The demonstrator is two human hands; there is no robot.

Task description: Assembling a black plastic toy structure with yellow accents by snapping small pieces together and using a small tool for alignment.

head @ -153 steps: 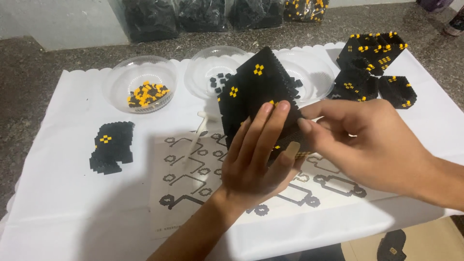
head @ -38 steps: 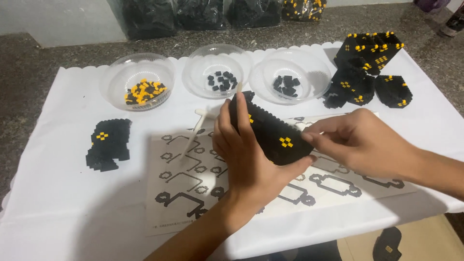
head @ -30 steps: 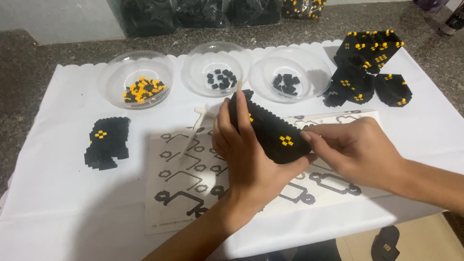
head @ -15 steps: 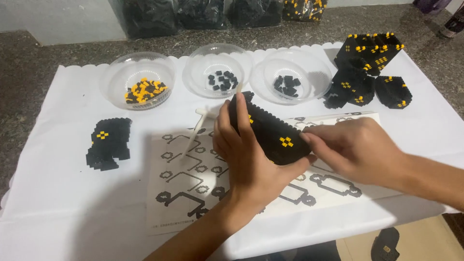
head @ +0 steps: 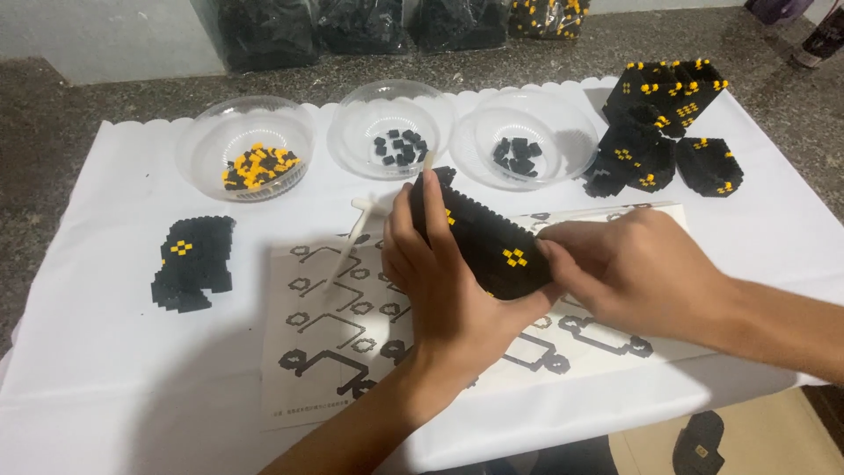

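My left hand [head: 440, 281] cups a black brick-built block with small yellow dots [head: 492, 242] from the near side, fingers upright along its left face. From the right, my right hand [head: 629, 273] presses its fingertips against the block's lower right end. The block is tilted and held just above a printed instruction sheet [head: 325, 352] with black outline drawings.
Three clear bowls stand at the back: yellow and black pieces [head: 251, 167], black pieces [head: 396, 145], black pieces [head: 523, 154]. A small black assembly [head: 189, 264] lies left; finished black blocks [head: 668, 114] are piled back right. A white tool [head: 352, 237] lies on the sheet. The white cloth's [head: 88, 352] front edge is near.
Five seconds ago the block was held higher with a broad face toward me; it has since been turned and lowered. Over the last second both hands stay almost still on it.
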